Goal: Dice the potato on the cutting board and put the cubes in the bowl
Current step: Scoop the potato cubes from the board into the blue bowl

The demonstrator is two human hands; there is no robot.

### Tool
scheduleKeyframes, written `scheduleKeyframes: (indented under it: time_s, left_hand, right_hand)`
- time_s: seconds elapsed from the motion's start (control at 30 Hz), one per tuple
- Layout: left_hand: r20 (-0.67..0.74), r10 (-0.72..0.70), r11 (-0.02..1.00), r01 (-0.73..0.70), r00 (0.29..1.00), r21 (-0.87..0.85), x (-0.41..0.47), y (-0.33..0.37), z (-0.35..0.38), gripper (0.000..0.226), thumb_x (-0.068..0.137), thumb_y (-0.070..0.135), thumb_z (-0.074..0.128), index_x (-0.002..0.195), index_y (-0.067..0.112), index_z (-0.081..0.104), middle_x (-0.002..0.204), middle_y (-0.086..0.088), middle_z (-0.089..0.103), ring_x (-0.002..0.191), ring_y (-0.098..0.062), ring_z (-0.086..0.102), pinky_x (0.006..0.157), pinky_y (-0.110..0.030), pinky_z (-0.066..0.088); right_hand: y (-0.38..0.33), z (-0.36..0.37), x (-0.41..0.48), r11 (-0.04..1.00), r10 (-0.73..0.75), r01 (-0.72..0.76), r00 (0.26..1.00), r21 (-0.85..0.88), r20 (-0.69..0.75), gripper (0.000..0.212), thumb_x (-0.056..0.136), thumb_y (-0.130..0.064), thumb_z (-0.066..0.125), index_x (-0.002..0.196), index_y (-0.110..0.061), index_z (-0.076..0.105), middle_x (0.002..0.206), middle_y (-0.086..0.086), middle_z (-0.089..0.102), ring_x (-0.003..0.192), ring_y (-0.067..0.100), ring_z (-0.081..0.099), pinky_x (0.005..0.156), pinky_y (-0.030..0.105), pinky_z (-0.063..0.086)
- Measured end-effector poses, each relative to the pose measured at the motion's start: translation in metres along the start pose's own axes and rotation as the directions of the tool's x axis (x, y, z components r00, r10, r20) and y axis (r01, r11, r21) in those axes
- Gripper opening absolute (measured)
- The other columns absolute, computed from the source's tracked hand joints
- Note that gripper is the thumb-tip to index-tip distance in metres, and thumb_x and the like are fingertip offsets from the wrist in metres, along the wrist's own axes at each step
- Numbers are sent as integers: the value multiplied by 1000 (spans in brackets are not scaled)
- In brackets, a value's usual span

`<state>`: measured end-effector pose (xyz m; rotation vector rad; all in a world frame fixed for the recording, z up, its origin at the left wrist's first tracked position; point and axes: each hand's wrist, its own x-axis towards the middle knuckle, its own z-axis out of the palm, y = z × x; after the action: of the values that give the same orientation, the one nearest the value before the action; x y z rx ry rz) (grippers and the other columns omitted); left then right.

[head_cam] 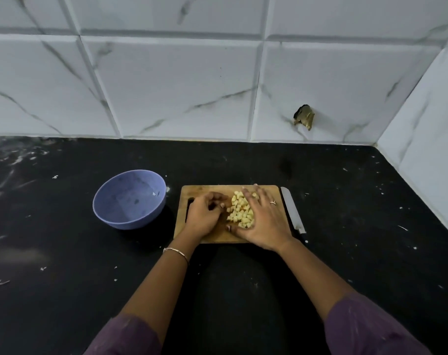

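A heap of pale yellow potato cubes (240, 210) lies on the wooden cutting board (207, 190). My right hand (265, 221) cups the heap from the right, fingers spread against the cubes, a ring on one finger. My left hand (203, 213) rests on the board at the heap's left side with its fingers curled, touching the nearest cubes. The blue bowl (129, 199) stands on the counter to the left of the board, with only a tiny speck visible inside. A knife (293, 210) lies on the counter along the board's right edge.
The black counter (64, 252) is speckled with white bits. A white marble-tiled wall (179, 85) runs along the back and turns forward at the right; one tile has a chipped hole (304, 116).
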<state>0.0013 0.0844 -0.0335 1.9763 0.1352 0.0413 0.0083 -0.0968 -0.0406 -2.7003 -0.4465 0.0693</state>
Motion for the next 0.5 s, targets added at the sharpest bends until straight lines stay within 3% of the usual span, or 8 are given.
scheduleKeyframes:
  time_s: [0.1,0.2,0.33,0.5]
  left_hand:
    - [-62,-25,998,21,998,-61,1,3,2,23,96,6,57,103,27,64,107,6,69,106,-12,64,99,-34,51]
    - [-37,-42,996,39,998,-81,-3,10,7,24,99,8,53,121,15,61,113,5,64,109,-9,59,93,-15,46]
    - [63,-66,992,73,996,-105,-2,17,11,32,103,16,48,134,10,51,128,-3,58,122,-14,54,106,-28,43]
    - [83,-98,991,105,992,-85,3,15,9,34,104,23,44,136,11,51,132,-4,57,125,-16,51,107,-29,40]
  right_hand:
    - [1,-4,4,1000,-22,23,999,-9,45,102,77,-76,61,158,-35,13,166,6,6,152,28,3,123,45,14]
    - [1,-5,4,998,-62,63,996,-2,56,95,78,-72,62,156,-36,21,163,6,14,150,27,8,121,46,19]
    - [1,-7,2,996,-86,87,995,-7,49,81,81,-61,64,151,-33,36,157,8,28,145,30,19,119,45,23]
    - [-1,-9,7,991,-132,133,991,-31,4,70,81,-57,64,143,-26,50,147,9,40,135,31,34,112,46,35]
